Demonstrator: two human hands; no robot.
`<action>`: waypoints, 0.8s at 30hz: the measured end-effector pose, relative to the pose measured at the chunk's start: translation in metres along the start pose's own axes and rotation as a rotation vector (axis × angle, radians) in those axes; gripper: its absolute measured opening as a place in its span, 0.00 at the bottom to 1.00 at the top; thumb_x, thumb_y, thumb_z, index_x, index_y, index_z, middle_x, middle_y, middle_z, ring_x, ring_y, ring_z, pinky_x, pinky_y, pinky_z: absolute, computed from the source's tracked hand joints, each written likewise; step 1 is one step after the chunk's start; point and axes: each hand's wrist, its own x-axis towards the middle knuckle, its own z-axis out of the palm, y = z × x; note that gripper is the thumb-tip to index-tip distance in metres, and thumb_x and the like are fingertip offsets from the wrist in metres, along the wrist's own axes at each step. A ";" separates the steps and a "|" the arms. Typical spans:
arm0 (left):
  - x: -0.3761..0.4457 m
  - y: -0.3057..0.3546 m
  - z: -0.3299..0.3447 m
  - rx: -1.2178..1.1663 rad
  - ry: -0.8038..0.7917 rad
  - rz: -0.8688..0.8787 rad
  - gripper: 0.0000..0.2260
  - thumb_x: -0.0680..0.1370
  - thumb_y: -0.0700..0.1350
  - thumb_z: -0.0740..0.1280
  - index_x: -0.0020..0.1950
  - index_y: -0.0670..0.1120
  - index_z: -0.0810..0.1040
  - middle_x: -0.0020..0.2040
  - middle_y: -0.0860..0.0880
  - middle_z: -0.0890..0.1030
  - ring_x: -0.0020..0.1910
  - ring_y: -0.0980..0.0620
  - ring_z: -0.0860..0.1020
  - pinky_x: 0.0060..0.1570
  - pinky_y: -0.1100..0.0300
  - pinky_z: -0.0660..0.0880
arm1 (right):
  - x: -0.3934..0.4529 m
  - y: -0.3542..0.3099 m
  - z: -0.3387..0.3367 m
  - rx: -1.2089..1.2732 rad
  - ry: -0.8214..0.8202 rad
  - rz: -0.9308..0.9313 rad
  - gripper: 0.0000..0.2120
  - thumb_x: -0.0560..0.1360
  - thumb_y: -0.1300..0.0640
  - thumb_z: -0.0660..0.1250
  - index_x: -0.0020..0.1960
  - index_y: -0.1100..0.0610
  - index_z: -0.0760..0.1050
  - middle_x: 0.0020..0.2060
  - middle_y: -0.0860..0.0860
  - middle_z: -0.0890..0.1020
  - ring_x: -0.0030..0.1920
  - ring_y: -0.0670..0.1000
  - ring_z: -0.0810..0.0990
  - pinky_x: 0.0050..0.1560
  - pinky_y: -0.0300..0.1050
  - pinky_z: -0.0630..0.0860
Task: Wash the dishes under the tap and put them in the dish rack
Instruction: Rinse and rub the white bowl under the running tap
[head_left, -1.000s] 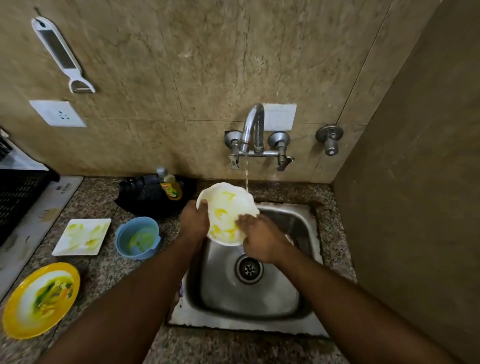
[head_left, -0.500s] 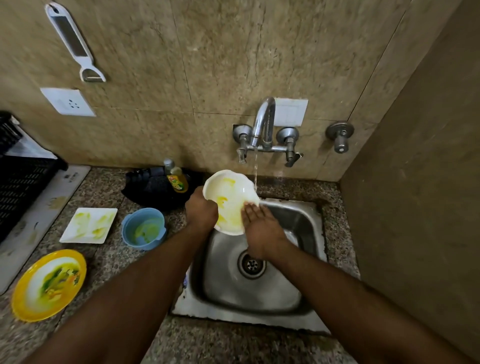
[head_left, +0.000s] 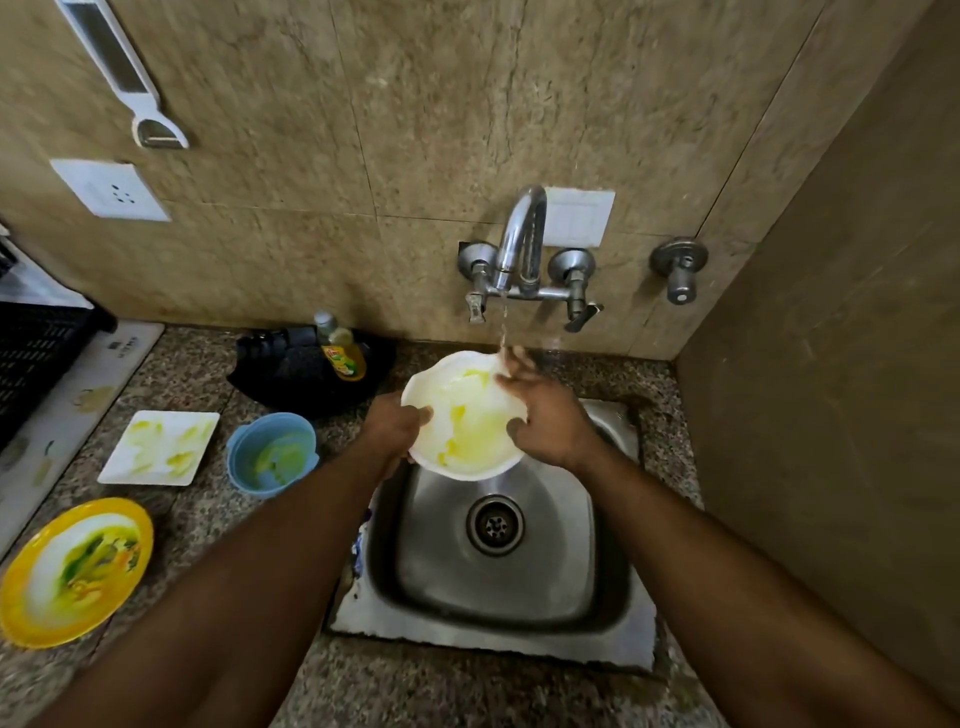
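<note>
White plate (head_left: 467, 415): held tilted over the back of the sink (head_left: 498, 613), between both hands, just below the tap (head_left: 519, 234); its face carries yellow smears.
Left hand (head_left: 389, 431): grips the plate's left rim, thumb curled over the edge onto the face, fingers hidden behind.
Right hand (head_left: 545, 415): on the plate's right side, fingers loosely spread, thumb lying on the face; the raised fingertips (head_left: 511, 358) are blurred and reach the plate's upper rim, where the thin water stream (head_left: 503, 322) falls.
Sink: steel basin directly under the hands, round drain (head_left: 494, 525) in its middle, nearer the person than the plate.
Blue bowl (head_left: 272, 454): on the counter (head_left: 197, 525) just left of the left hand; greenish-yellow residue inside.
Square white plate (head_left: 161, 447): further left, beyond the bowl; pale yellow streaks on it.
Yellow plate (head_left: 72, 569): well left of the left forearm, near the counter's front; green and orange leftovers on its white centre.
Dish soap bottle (head_left: 340, 348): beyond the left hand, by the wall, against a black bundle (head_left: 291, 374).
Black rack (head_left: 31, 358): far left edge, well apart from the hands; contents cannot be told.
</note>
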 end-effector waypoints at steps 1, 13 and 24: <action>0.006 -0.001 0.003 -0.029 -0.012 -0.025 0.24 0.69 0.45 0.78 0.62 0.36 0.81 0.51 0.37 0.85 0.43 0.35 0.85 0.41 0.34 0.83 | 0.001 0.005 0.001 -0.007 0.077 0.000 0.32 0.70 0.62 0.67 0.75 0.58 0.73 0.80 0.51 0.63 0.81 0.50 0.58 0.79 0.44 0.58; 0.000 -0.001 0.054 0.952 0.061 0.435 0.28 0.78 0.50 0.66 0.76 0.41 0.68 0.73 0.39 0.72 0.72 0.37 0.71 0.67 0.47 0.70 | 0.012 0.021 0.022 0.509 0.128 0.856 0.13 0.77 0.62 0.67 0.60 0.58 0.79 0.50 0.59 0.83 0.46 0.61 0.84 0.36 0.64 0.84; 0.004 -0.034 0.076 1.139 -0.211 0.617 0.33 0.85 0.62 0.45 0.84 0.47 0.37 0.83 0.51 0.35 0.83 0.52 0.37 0.81 0.49 0.42 | 0.009 -0.006 0.034 0.110 0.292 0.727 0.13 0.79 0.60 0.65 0.61 0.62 0.80 0.57 0.61 0.84 0.57 0.62 0.82 0.54 0.48 0.77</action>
